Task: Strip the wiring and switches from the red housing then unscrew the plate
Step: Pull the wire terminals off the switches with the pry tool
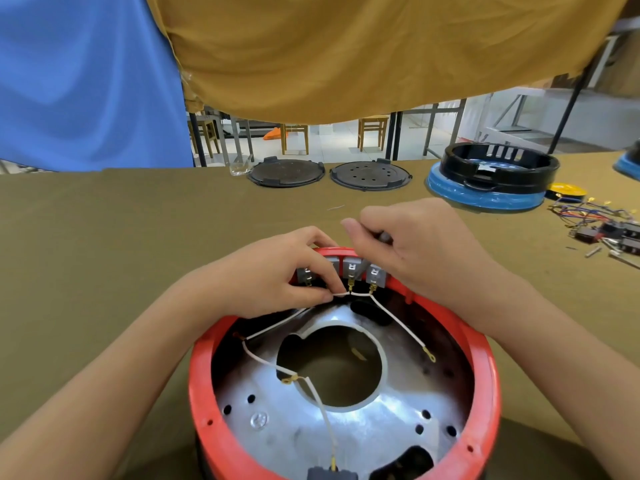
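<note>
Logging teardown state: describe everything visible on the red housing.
The red housing is a round, glossy plastic-looking ring, open side up on the table. Inside lies a silvery plate with a big round hole. Grey switches line its far wall, white wires still attached. The left hand pinches a wire there; the right hand rests on the far rim.

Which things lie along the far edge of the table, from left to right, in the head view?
Clear glass → solid round black lid → perforated round black lid → black ring housing on blue base.
</note>
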Available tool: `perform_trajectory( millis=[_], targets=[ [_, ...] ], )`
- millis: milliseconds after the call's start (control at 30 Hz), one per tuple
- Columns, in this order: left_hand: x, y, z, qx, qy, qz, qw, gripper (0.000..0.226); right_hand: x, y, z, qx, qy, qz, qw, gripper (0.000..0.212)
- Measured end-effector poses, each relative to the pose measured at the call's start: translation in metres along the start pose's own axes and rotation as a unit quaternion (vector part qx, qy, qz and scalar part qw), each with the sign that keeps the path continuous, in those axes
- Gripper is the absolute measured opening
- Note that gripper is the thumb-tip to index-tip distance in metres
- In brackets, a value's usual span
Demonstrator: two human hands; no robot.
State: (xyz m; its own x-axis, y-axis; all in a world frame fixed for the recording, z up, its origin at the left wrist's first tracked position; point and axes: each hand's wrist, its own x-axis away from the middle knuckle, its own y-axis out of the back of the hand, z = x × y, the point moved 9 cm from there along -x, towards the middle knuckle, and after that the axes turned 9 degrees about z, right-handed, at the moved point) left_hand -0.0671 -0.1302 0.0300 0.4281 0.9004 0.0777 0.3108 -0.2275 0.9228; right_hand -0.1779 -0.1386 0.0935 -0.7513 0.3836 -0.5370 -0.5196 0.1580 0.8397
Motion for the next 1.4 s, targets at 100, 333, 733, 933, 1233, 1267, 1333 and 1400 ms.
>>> perform_trajectory(
  millis=[100, 333, 733, 933, 1233, 1267, 1333, 1400],
  targets=[
    [0.000, 0.001, 0.000, 0.004, 0.001, -0.003, 1.000, 0.015, 0.001, 0.000, 0.018, 0.078, 0.072, 0.007, 0.994, 0.043],
    [0.000, 0.001, -0.001, 0.007, -0.007, -0.005, 1.000, 0.013, 0.006, 0.000, 0.036, 0.138, 0.149, -0.013, 0.979, 0.044],
    [-0.001, 0.000, -0.001, 0.005, -0.009, -0.003, 1.000, 0.015, -0.001, -0.014, -0.001, -0.032, 0.000, 0.072, 0.997, 0.054],
    [0.000, 0.000, -0.001, 0.008, -0.004, 0.002, 1.000, 0.015, 0.001, -0.017, -0.023, -0.192, -0.079, 0.047, 0.977, 0.052],
    [0.000, 0.001, -0.001, 0.001, 0.000, -0.003, 1.000, 0.016, 0.001, 0.001, 0.008, 0.007, 0.023, 0.023, 0.999, 0.048],
    [0.000, 0.001, -0.001, 0.000, 0.001, -0.004, 1.000, 0.016, 0.001, 0.000, 0.015, 0.033, 0.048, 0.029, 0.998, 0.045],
    [0.000, 0.001, -0.001, 0.002, 0.001, -0.004, 1.000, 0.016, 0.001, -0.004, 0.022, 0.060, 0.074, 0.049, 0.994, 0.042],
    [0.000, 0.001, -0.001, 0.000, -0.001, -0.004, 1.000, 0.015, 0.000, -0.007, 0.014, 0.028, 0.051, 0.057, 0.997, 0.046]
  ],
)
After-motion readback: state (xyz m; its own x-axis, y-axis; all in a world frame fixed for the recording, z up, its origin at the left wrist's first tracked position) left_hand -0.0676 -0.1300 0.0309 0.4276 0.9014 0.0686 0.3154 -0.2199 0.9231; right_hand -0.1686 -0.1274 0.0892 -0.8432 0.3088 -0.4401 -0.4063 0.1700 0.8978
